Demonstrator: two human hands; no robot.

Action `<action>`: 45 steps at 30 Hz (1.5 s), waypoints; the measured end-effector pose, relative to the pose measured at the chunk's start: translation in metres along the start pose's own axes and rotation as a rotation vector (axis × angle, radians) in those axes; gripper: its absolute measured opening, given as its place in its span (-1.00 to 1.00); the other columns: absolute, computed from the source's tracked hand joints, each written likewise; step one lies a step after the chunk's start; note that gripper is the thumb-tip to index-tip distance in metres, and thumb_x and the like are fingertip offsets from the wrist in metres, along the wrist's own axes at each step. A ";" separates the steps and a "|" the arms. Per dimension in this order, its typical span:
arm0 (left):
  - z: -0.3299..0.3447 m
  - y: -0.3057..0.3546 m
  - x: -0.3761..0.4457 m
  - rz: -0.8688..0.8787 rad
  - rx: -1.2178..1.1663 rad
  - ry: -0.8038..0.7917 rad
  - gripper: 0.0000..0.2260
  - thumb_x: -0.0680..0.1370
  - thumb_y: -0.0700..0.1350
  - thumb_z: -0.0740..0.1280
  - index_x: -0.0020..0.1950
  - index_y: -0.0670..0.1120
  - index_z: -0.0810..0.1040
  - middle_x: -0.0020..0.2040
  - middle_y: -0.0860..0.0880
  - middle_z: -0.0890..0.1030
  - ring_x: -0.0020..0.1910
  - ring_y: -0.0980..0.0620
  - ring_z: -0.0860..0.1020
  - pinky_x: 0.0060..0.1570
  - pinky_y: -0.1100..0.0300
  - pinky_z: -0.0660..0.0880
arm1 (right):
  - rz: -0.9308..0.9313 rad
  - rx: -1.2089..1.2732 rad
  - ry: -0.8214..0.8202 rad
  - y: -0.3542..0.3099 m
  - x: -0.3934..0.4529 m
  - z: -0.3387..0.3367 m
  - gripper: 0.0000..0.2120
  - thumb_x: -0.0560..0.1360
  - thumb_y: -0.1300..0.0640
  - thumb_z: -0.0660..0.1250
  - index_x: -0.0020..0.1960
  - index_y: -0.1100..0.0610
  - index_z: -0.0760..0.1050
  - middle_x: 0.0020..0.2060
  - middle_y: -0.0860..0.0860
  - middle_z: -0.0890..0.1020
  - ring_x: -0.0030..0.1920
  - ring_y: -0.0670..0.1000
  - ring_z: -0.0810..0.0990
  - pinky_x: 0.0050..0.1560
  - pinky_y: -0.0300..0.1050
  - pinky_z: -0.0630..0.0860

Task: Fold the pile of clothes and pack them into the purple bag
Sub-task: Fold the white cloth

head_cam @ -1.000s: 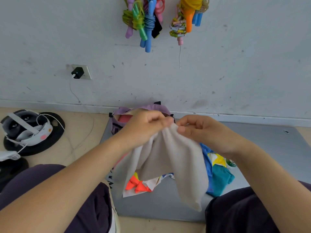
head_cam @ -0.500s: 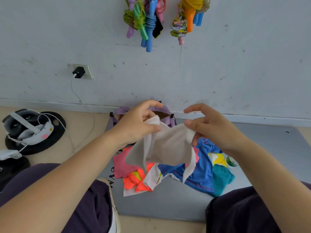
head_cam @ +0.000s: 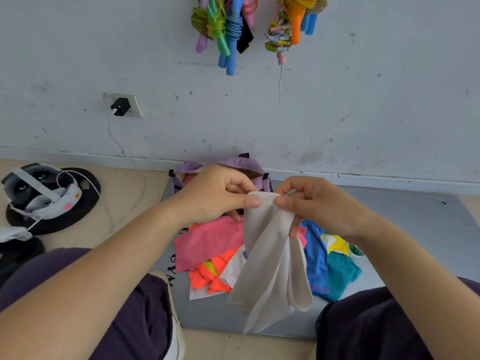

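A beige cloth (head_cam: 270,258) hangs in the air in front of me, pinched at its top edge by both hands. My left hand (head_cam: 218,193) grips the top from the left and my right hand (head_cam: 311,201) grips it from the right, thumbs nearly touching. Below it on the grey mat (head_cam: 405,229) lies the pile of clothes (head_cam: 207,242): a pink piece, orange pieces, a blue shirt (head_cam: 315,255) and a teal garment (head_cam: 340,276). The purple bag (head_cam: 233,163) stands open by the wall, partly hidden behind my hands.
A headset with a white cable (head_cam: 41,193) rests on a black round pad on the floor at the left. A charger sits in a wall socket (head_cam: 122,106). Coloured jump ropes (head_cam: 228,27) hang on the wall. My dark-trousered legs (head_cam: 368,326) flank the mat.
The beige cloth was spread wider between my hands half a second ago; now my hands have come together and the cloth hangs down in long folds.
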State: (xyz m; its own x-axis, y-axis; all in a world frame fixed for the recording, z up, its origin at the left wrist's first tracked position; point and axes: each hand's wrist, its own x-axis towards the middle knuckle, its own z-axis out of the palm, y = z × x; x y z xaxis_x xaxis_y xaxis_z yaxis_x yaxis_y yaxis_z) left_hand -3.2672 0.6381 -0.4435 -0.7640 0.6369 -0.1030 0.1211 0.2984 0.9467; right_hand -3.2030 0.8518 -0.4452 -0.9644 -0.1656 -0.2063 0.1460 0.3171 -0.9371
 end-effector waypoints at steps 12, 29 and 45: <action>0.001 0.002 0.004 -0.111 -0.269 0.225 -0.96 0.51 -0.23 0.43 -0.13 -0.17 0.62 -0.22 -0.10 0.65 -0.26 0.04 0.63 -0.29 0.19 0.61 | -0.053 0.247 -0.117 -0.006 -0.006 0.008 -0.72 0.42 0.18 0.44 0.12 0.19 0.55 -0.05 0.18 0.71 0.02 0.14 0.70 0.15 -0.02 0.59; 0.015 0.010 0.000 -0.143 -0.386 0.168 -0.94 0.54 -0.27 0.38 -0.09 -0.27 0.61 -0.24 -0.12 0.65 -0.34 0.11 0.64 -0.34 0.36 0.53 | -0.270 -0.048 0.142 -0.022 -0.014 0.029 -0.97 0.42 0.13 0.51 -0.17 0.05 0.67 -0.31 0.17 0.63 -0.32 0.13 0.50 -0.25 0.07 0.48; 0.011 0.013 -0.006 -0.114 -0.441 -0.076 -0.79 0.35 -0.09 0.46 -0.05 -0.11 0.71 0.01 -0.17 0.70 -0.01 -0.02 0.66 0.07 0.15 0.61 | -0.264 -0.168 0.373 -0.023 -0.012 0.015 -0.77 0.34 0.09 0.57 -0.31 0.05 0.50 -0.45 -0.09 0.52 -0.41 -0.15 0.39 -0.36 -0.34 0.35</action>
State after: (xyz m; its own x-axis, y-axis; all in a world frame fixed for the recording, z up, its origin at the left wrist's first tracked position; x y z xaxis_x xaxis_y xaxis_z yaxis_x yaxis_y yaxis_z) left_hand -3.2537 0.6461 -0.4339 -0.7062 0.6729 -0.2204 -0.2549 0.0487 0.9657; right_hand -3.1918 0.8322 -0.4252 -0.9814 0.0759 0.1765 -0.1224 0.4612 -0.8788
